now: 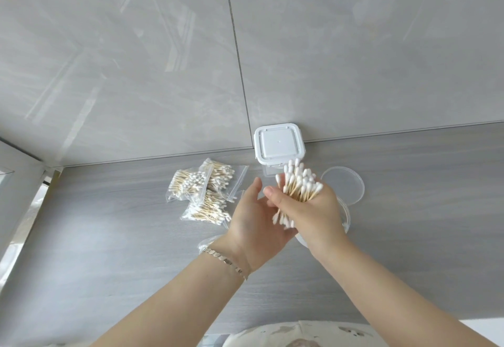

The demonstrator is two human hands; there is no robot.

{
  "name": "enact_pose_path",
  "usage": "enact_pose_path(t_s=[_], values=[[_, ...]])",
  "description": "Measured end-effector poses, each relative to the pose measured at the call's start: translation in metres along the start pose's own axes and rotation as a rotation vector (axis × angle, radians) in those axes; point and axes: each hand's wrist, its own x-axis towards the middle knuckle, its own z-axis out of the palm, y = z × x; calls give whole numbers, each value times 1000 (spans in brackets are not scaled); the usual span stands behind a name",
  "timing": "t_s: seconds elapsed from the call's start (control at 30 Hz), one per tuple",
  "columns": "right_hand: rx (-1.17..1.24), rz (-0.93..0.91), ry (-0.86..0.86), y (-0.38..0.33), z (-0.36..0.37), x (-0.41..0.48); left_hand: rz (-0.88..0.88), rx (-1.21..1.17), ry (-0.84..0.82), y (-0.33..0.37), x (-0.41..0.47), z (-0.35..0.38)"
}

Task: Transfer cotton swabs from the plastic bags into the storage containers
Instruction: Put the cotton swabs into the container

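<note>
Swab bags [204,191] on grey counter [109,237]

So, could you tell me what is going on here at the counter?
A person is moving cotton swabs out of bags. Their right grip holds a loose bundle of swabs over what looks like a clear round container. The left grip lies open against the bundle's lower ends. Several filled plastic bags lie on the counter to the left. A square container stands lidded by the wall, with a round clear lid near it.

Three full swab bags [188,186], one lidded box [278,143]
</note>
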Motion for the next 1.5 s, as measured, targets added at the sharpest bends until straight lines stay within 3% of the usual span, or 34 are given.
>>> enact_pose_path(t_s=[0.13, 0.2, 0.33, 0.43, 0.6, 0.73, 0.87, 0.93, 1.03, 1.1, 1.17, 1.27, 1.4, 1.5], values=[[-55, 213, -98, 19, -21, -5, 260, 536, 112, -4, -1, -22], [-116, 388, -168, 38, -31, -14, 368, 672, 102, -7, -3, -34], [-167, 721, -314, 74, -44, -44, 358, 820, 20, -26, -5, -48], [-139, 798, -396, 85, -47, -60, 275, 953, -67, -44, -7, -57], [-143, 802, -472, 85, -50, -63, 65, 1090, -242, -65, -17, -59], [-130, 797, -496, 84, -51, -63, 135, 1029, -189, -62, -17, -58], [-78, 817, -475, 82, -51, -63, 53, 1148, -392, -67, -20, -54], [-121, 818, -454, 79, -51, -60, 107, 1065, -312, -61, -18, -51], [-227, 773, -403, 62, -55, -48, 325, 901, -71, -50, -6, -51], [-360, 645, -326, 43, -63, -28, 421, 896, 101, -42, 5, -50], [-560, 460, -198, 25, -74, 1, 405, 942, 236, -37, 16, -46], [-908, 283, -108, 12, -82, 40, 221, 1073, 268, -31, 31, -37], [-1308, 360, -267, 26, -65, 56, 95, 1234, 210, -34, 49, -26], [-1387, 388, -304, 46, -53, 62, 95, 1228, 199, -35, 54, -23]])
